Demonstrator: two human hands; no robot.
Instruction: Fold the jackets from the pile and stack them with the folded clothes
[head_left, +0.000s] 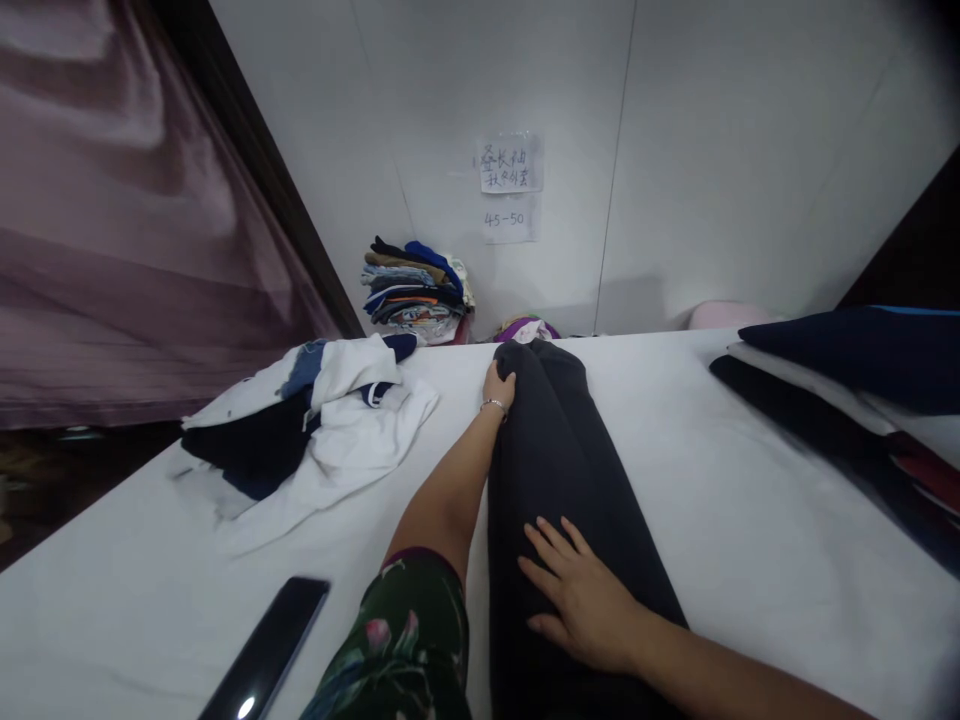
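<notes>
A long dark grey garment [555,470] lies folded lengthwise on the white table [720,520], running from the near edge towards the far edge. At its far end my left hand [499,385] curls over the fabric and holds it, with a thin bracelet on the wrist. My right hand [581,590] rests flat on the near half, fingers spread and pressing on the cloth. A floral sleeve [397,640] covers my left upper arm beside the garment.
A crumpled white and navy garment [300,440] lies left of my hands. A black phone [266,645] sits near the front edge. Dark folded clothes [847,380] lie at the right. Stacked clothes [412,290] stand beyond the table, below a handwritten paper note [510,165] on the wall.
</notes>
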